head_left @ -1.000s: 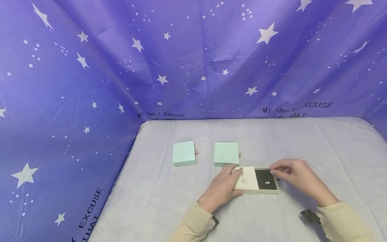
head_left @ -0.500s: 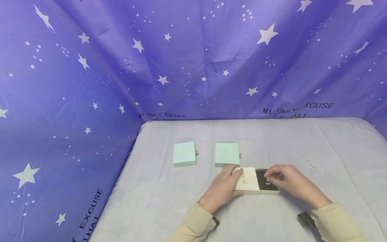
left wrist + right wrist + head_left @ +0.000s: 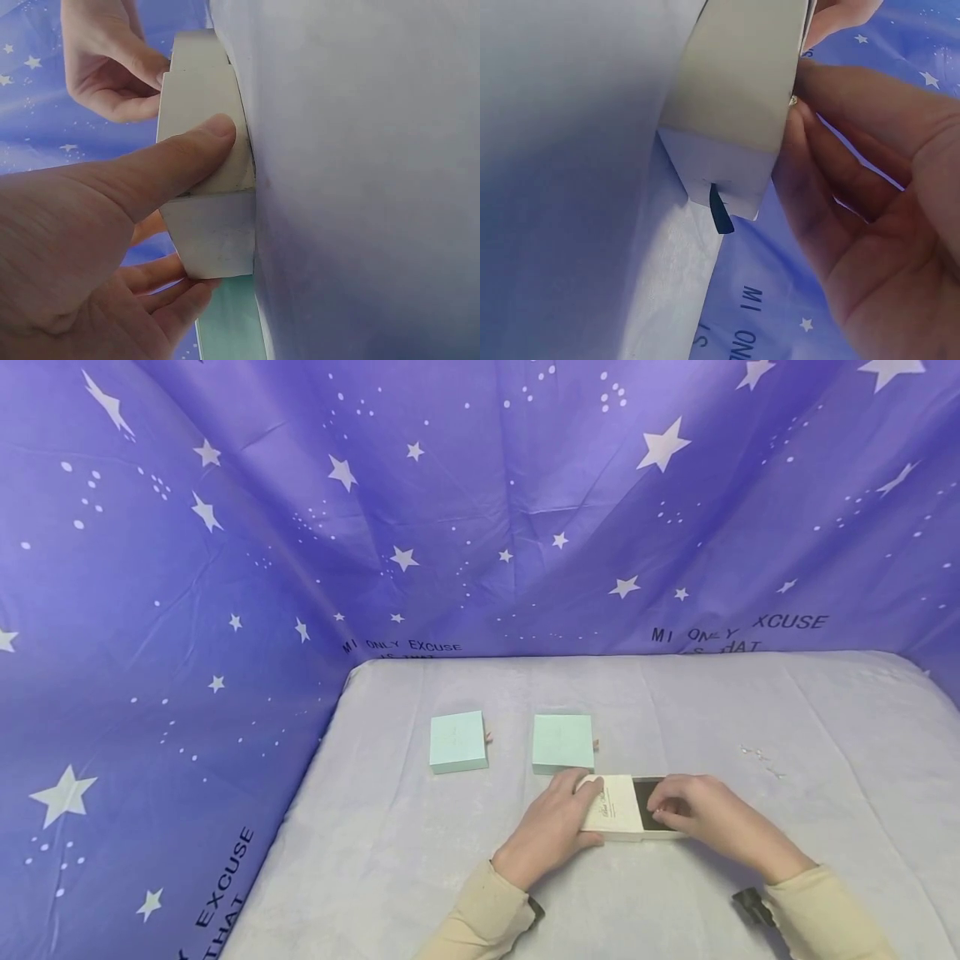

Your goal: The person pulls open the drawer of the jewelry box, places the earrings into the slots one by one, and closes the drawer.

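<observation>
A cream drawer-style jewelry box [image 3: 621, 803] lies partly pulled out on the table, its black-lined tray [image 3: 647, 800] showing at the right. My left hand [image 3: 551, 822] grips the sleeve, thumb along the near side [image 3: 206, 169] and fingers around the far side. Over the tray, my right hand [image 3: 708, 818] has thumb and forefinger together, pinching a small shiny piece of jewelry [image 3: 793, 100] close to the lining. Most of that piece is hidden by the fingers. A dark ribbon tab [image 3: 720, 210] sticks out of the tray's end.
Two mint-green boxes with small pink tabs stand behind: one at left [image 3: 458, 742], the other [image 3: 562, 742] just beyond my left hand. Several tiny shiny jewelry pieces [image 3: 761, 758] lie on the table at right. A starry purple curtain [image 3: 510, 510] hangs behind the table.
My right hand has moved left from the tray's outer end to over its black lining, where the small jewelry piece was in plain view. My left hand has stayed on the sleeve.
</observation>
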The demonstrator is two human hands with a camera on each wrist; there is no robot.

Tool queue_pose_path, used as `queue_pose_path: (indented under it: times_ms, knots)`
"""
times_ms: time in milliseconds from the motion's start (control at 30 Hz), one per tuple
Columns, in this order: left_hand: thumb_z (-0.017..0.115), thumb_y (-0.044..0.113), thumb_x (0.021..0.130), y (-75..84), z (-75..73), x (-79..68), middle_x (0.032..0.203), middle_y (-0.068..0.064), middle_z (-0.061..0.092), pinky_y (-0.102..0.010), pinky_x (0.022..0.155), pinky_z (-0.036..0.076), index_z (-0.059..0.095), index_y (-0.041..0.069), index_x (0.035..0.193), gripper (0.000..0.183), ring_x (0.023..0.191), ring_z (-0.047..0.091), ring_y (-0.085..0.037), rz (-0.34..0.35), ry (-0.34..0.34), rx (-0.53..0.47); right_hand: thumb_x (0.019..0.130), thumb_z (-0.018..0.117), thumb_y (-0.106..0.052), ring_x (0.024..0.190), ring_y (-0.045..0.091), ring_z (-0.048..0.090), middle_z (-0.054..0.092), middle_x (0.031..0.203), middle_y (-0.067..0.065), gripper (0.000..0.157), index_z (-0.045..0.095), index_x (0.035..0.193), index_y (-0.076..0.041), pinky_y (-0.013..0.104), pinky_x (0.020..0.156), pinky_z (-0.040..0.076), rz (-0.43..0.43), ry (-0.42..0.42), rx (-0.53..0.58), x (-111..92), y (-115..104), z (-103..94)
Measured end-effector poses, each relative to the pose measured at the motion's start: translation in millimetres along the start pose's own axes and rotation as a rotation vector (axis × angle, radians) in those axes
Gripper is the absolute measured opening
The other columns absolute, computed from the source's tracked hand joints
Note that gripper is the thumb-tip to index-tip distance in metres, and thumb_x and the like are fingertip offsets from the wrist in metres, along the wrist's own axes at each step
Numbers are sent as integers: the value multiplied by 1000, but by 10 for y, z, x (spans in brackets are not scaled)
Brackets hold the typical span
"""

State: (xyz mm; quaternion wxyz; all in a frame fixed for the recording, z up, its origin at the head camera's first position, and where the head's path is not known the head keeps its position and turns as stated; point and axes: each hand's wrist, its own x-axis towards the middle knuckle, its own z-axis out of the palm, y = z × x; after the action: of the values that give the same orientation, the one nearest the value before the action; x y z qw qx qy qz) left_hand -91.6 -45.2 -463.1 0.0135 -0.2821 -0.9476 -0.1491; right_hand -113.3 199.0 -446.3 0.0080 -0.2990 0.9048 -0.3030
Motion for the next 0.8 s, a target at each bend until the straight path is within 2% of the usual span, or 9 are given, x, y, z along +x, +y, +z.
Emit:
queue_pose_path:
  times_ms: [367, 800]
  knots:
    - [77, 42, 78, -4, -1, 0, 147, -9, 47, -27, 111, 40, 49, 13, 143, 76, 138, 43, -18, 2, 2, -8, 78, 78, -5, 72, -4, 52, 61, 79, -17, 18, 70, 82, -20, 25, 66, 53, -36, -27, -51, 32, -27, 43]
    - [76, 43, 79, -1, -9, 7, 148, -8, 46, -27, 111, 41, 48, 13, 144, 76, 138, 42, -18, -12, -14, -1, 78, 79, -8, 68, -5, 48, 57, 73, -19, 19, 68, 79, -23, 24, 62, 49, 27, -46, -39, 56, -18, 107]
